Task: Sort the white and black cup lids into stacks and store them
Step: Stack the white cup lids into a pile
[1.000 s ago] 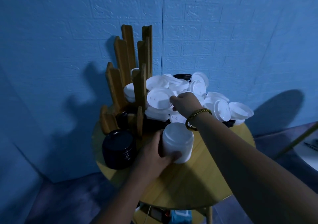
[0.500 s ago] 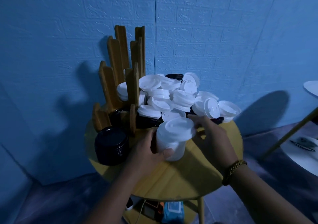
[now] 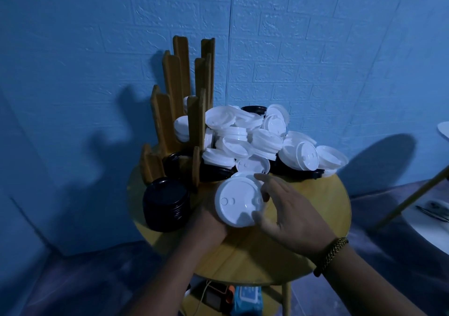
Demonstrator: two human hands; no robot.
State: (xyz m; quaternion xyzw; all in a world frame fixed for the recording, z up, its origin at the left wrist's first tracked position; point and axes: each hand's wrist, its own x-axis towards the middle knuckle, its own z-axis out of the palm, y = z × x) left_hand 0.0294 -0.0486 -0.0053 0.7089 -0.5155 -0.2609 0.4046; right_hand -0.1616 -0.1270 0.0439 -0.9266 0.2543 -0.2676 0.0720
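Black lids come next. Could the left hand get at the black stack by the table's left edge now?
Probably, once freed: the black stack stands right beside the left hand with nothing between, but that hand grips the white lid stack.

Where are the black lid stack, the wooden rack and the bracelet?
black lid stack [image 3: 166, 194]: head view, its top lid.
wooden rack [image 3: 173, 92]: head view, a tall slat.
bracelet [image 3: 331, 255]: head view, band at right wrist.

A rack [image 3: 170, 111] stands at the back left of the table [image 3: 315, 218], with a heap of lids [image 3: 255, 140] to its right. One lid stack [image 3: 166, 204] sits before the rack. A second stack [image 3: 237, 201] sits further right, between the left hand [image 3: 209, 223] and the right hand [image 3: 291, 216].
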